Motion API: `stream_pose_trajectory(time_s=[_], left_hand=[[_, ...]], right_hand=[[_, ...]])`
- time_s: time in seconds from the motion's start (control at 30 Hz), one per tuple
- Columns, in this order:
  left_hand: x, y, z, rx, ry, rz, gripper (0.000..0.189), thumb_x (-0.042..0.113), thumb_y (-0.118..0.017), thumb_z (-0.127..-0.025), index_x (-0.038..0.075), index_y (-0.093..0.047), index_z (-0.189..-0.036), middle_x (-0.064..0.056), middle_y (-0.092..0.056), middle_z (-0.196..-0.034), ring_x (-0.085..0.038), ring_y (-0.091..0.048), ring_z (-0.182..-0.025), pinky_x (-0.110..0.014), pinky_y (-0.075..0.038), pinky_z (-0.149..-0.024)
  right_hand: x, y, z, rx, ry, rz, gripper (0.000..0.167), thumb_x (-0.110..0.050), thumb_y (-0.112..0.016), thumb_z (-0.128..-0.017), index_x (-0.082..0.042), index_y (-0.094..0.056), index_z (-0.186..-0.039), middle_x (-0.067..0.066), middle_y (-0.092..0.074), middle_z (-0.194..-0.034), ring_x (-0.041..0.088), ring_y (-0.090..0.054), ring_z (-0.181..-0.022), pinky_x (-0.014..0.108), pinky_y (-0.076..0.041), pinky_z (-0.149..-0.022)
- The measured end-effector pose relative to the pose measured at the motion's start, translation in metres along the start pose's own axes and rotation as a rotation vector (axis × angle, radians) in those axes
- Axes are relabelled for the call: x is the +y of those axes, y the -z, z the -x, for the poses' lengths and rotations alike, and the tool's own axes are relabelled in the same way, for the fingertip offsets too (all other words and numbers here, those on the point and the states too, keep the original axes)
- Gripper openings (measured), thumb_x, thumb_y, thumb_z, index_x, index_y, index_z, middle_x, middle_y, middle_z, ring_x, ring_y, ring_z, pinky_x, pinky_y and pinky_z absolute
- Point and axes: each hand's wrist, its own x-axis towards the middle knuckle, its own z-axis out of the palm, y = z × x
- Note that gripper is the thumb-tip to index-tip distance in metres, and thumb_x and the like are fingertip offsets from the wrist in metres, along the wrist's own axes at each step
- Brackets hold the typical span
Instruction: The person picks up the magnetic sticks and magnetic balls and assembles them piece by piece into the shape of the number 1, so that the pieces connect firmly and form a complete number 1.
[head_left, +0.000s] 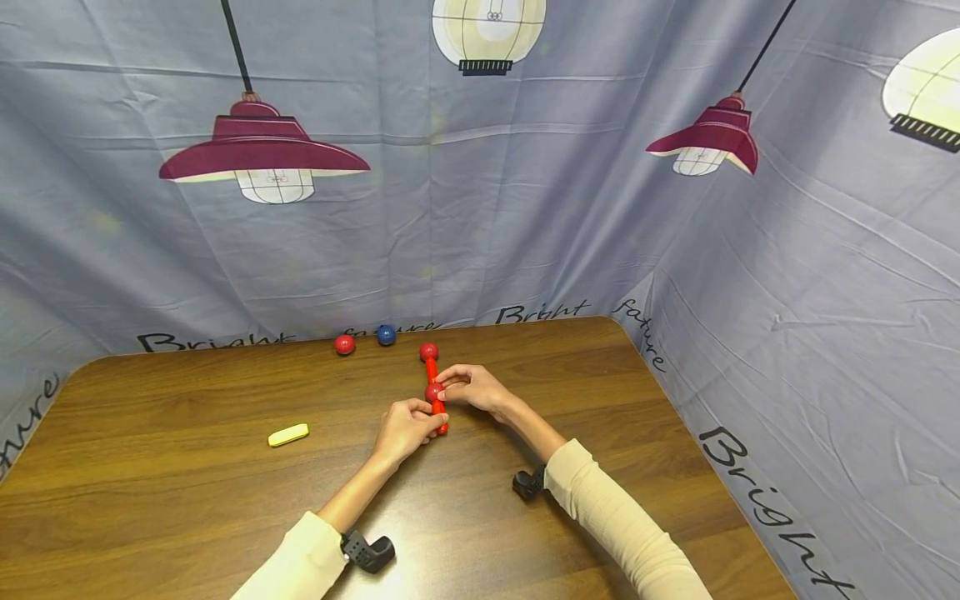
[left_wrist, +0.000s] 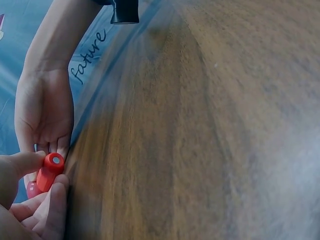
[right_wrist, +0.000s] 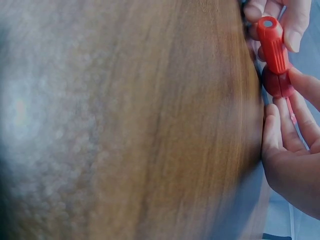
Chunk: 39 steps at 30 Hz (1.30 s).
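- Head view, bottom edge: two cream sleeves reach in, a black wrist camera strapped on the left arm and another on the right.
- Left hand, just below the middle of the frame: thumb and fingers are nearly closed, pinching the near red stick. Its end, with a pale round dot, shows at lower left in the left wrist view.
- Right hand, slightly higher: fingers and thumb are bent round the middle red ball, which touches the near stick's upper end.
- Yellow stick: lies left of the hands, apart from them, on the brown wooden table.
- Far red stick: runs up from the middle ball to the end red ball.
- Loose red ball and blue ball: near each other by the table's far edge, left of centre.
- Grey-blue curtain: fills the upper frame, printed with lamps and lettering.
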Motion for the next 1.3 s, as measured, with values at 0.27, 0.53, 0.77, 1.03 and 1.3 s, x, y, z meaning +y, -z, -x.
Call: stream_pose_trajectory(time_s=[0.27, 0.53, 0.77, 1.03, 1.3], left_hand=[[-0.001, 0.002, 0.002, -0.004, -0.022, 0.036, 0.026, 0.016, -0.08, -0.084, -0.006, -0.07, -0.094, -0.006, -0.072, -0.072, -0.015, -0.067, -0.058, -0.027, -0.056, -0.051], [-0.002, 0.009, 0.001, 0.03, -0.067, -0.003, 0.023, 0.017, -0.077, -0.086, -0.004, -0.071, -0.095, -0.006, -0.071, -0.073, -0.019, -0.068, -0.062, -0.027, -0.053, -0.054], [-0.005, 0.023, -0.015, 0.157, -0.177, -0.127, 0.027, 0.015, -0.078, -0.086, -0.003, -0.071, -0.106, -0.014, -0.074, -0.094, -0.027, -0.072, -0.086, -0.043, -0.056, -0.08], [-0.009, 0.036, -0.045, 0.264, -0.162, -0.053, 0.041, 0.011, -0.075, -0.088, -0.001, -0.064, -0.125, -0.02, -0.066, -0.122, -0.037, -0.064, -0.11, -0.049, -0.051, -0.094], [-0.005, 0.05, -0.078, 0.354, -0.174, -0.08, 0.053, 0.007, -0.074, -0.088, -0.001, -0.054, -0.136, -0.024, -0.055, -0.134, -0.04, -0.051, -0.121, -0.049, -0.04, -0.103]], right_hand=[[-0.003, 0.0, 0.001, 0.003, -0.003, 0.011, 0.029, -0.006, -0.075, -0.087, 0.0, -0.069, -0.114, 0.006, -0.07, -0.101, 0.016, -0.065, -0.093, 0.027, -0.052, -0.082], [-0.002, -0.001, 0.001, -0.01, 0.011, -0.007, 0.029, -0.004, -0.074, -0.088, 0.002, -0.067, -0.115, 0.007, -0.07, -0.101, 0.015, -0.065, -0.093, 0.026, -0.052, -0.082], [0.0, -0.001, 0.0, -0.014, 0.029, -0.044, 0.028, 0.001, -0.072, -0.087, 0.005, -0.067, -0.115, 0.007, -0.071, -0.098, 0.014, -0.065, -0.091, 0.025, -0.052, -0.081], [0.001, 0.0, 0.0, -0.004, 0.02, -0.027, 0.029, -0.003, -0.074, -0.087, 0.004, -0.067, -0.114, 0.007, -0.07, -0.098, 0.014, -0.065, -0.091, 0.025, -0.052, -0.08], [0.001, -0.001, 0.0, 0.001, 0.017, -0.033, 0.03, -0.002, -0.074, -0.086, 0.005, -0.067, -0.114, 0.006, -0.069, -0.097, 0.014, -0.064, -0.09, 0.024, -0.052, -0.079]])
